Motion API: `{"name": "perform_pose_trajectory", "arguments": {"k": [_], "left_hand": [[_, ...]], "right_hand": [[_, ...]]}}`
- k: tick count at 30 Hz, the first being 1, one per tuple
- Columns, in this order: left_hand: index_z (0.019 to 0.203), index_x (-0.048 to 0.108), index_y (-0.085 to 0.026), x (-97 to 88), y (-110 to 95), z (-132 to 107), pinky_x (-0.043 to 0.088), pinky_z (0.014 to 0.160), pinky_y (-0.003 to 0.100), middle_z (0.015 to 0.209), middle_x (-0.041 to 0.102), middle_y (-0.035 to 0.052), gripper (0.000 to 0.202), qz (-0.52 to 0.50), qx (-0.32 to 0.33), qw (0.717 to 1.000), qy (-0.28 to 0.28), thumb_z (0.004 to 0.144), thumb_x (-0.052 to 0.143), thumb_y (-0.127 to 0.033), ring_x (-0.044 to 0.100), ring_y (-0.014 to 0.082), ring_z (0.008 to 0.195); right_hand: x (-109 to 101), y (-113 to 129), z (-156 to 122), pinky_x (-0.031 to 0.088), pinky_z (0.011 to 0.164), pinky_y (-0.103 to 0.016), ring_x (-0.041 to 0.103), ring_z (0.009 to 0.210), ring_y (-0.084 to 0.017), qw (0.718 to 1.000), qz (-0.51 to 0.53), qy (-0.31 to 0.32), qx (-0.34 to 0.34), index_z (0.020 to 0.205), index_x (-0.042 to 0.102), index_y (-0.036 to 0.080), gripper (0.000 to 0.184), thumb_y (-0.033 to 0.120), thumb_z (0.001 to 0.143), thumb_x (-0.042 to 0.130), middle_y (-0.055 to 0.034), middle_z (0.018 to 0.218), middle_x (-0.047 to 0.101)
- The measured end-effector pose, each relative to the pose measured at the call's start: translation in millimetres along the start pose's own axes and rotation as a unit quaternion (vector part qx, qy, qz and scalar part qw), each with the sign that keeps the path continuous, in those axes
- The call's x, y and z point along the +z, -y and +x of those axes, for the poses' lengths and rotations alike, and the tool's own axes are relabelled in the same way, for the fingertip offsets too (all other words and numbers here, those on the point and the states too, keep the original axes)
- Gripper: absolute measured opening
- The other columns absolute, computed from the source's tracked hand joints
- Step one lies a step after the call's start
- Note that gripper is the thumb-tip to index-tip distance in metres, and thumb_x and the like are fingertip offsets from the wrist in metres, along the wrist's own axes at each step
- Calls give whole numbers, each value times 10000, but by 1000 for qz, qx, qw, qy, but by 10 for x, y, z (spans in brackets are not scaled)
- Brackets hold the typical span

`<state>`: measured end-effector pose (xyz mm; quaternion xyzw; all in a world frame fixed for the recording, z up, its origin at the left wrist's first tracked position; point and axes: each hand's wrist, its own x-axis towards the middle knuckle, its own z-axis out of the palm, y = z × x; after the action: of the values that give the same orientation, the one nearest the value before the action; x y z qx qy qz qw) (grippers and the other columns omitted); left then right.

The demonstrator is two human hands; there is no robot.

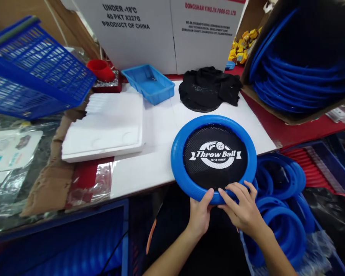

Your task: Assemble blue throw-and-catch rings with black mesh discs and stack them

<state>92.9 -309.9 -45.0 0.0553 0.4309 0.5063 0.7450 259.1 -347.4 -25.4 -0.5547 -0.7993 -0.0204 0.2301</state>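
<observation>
- While the left hand [199, 214] and right hand [243, 209] grip the blue disc [214, 157] by its near rim in their fingers, it lies on the table [149, 168], mesh seemingly fitted.
- Right of the fingers, bare rings [287, 226] lie stacked, apparently unfinished.

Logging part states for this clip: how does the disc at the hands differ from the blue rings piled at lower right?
The disc has black mesh printed "Throw Ball" across its middle; the rings look open in the middle. The disc lies alone on the white board, left hand gripping its near rim and right hand resting on it; the rings lie piled below, untouched. Both are blue and round.
</observation>
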Motion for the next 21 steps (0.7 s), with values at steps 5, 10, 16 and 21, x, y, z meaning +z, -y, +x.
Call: {"name": "perform_pose_trajectory", "arguments": {"k": [5,10,16,21], "left_hand": [[1139,725,-215,6,64,52,639,798,324,985,790,14,475,-5,13,1000,-8,760,985,-335,757,184,867],[1195,721,-230,22,56,61,639,827,334,1075,802,36,497,-3,19,1000,-13,784,969,-362,772,203,922],[1224,715,-226,52,80,21,643,867,356,1044,805,31,505,0,9,1000,-15,808,959,-376,768,188,895],[1303,724,-174,126,-58,-1,619,999,479,1303,774,165,689,-35,-69,996,34,857,825,-690,741,342,1217]], "right_hand": [[112,-130,13,339,1243,-600,721,1181,-298,999,20,-38,-27,1370,733,292,430,189,956,791,-87,1214,772],[181,-133,4,308,1273,-581,726,1192,-285,997,28,-58,-35,1368,736,301,428,187,960,798,-80,1238,791],[193,-180,-34,346,1273,-587,731,1198,-278,996,49,-65,-23,1350,743,329,436,177,945,798,-62,1255,793],[255,-366,-58,373,1257,-603,742,1160,-279,991,66,-110,-28,1288,763,328,421,155,911,831,-59,1236,798]]}}
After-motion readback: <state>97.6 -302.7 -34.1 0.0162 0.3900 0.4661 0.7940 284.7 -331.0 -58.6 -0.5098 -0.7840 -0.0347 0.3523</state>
